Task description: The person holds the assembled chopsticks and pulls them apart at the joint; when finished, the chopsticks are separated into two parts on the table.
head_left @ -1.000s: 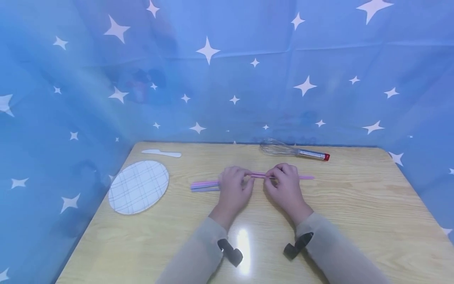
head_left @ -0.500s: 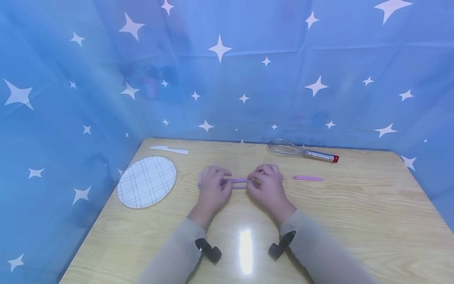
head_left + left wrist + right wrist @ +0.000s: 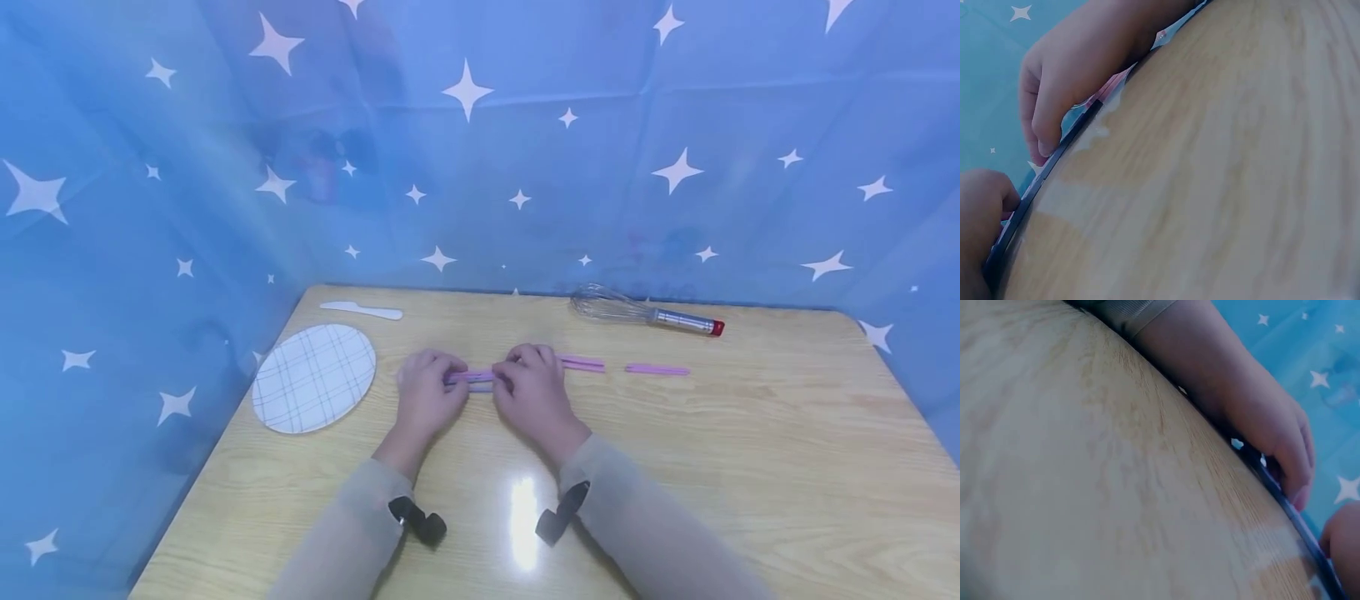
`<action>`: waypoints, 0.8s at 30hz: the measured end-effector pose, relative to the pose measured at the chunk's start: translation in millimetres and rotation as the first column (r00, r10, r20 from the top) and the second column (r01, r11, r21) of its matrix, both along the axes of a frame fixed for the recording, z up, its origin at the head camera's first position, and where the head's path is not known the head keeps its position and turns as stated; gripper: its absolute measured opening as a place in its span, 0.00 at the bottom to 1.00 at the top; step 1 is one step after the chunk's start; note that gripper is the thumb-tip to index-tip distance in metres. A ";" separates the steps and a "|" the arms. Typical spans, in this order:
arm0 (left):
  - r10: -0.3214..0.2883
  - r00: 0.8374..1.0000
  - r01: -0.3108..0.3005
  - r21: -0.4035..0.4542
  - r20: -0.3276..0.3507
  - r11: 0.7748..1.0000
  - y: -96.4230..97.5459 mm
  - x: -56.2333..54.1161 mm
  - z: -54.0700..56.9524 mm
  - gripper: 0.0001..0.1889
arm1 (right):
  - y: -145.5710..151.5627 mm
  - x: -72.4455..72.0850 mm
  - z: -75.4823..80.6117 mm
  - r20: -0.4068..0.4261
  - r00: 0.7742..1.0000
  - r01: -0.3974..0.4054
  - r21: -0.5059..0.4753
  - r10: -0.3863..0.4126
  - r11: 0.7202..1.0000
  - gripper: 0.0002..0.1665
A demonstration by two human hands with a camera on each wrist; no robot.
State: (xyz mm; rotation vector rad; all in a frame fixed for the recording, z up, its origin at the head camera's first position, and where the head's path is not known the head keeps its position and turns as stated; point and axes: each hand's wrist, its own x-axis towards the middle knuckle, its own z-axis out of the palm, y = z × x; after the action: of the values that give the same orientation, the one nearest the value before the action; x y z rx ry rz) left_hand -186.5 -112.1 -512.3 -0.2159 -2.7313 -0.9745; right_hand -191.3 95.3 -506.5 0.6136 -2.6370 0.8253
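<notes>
Thin pink and bluish straws (image 3: 480, 377) lie side by side on the table, spanning the gap between the two hands in the head view. My left hand (image 3: 429, 390) pinches them at the left, covering their left ends. Close beside it, my right hand (image 3: 531, 392) pinches the same straws with thumb and fingers. A pair of pink straws (image 3: 588, 364) pokes out past the right hand. Another short pink pair (image 3: 657, 369) lies apart, farther right. In the left wrist view a dark blue straw (image 3: 1054, 159) runs along under both hands' fingertips.
A whisk (image 3: 607, 307) with a red-tipped handle lies at the back right. To the left are an oval checked plate (image 3: 315, 379) and a white plastic knife (image 3: 360, 310). A starry blue curtain (image 3: 480, 167) surrounds the back and sides of the wooden table (image 3: 750, 442).
Both hands have moved left along the straws. The pink pair at the right is now released and lies apart, and more pink straws show beside my right hand. The head view has shifted slightly.
</notes>
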 end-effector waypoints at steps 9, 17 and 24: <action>-0.002 1.000 0.001 -0.023 -0.007 1.000 1.8 1.2 2.6 0.10 | 0.8 2.4 3.9 0.036 0.999 0.009 0.034 -0.010 0.999 0.14; -0.007 1.000 0.007 -0.037 -0.002 0.999 0.1 2.7 3.4 0.09 | -0.6 5.6 6.1 0.082 0.996 0.020 0.042 -0.023 0.999 0.10; -0.028 1.000 0.028 -0.024 -0.004 0.999 1.2 2.2 3.0 0.12 | 0.7 5.7 6.3 0.072 0.997 0.019 0.047 -0.023 0.999 0.08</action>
State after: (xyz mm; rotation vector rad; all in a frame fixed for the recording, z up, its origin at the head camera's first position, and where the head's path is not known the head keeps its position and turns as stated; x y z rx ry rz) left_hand -184.3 -110.9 -509.3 -0.2602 -2.7446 -0.9478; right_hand -185.6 96.0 -500.2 0.5770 -2.7305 0.7962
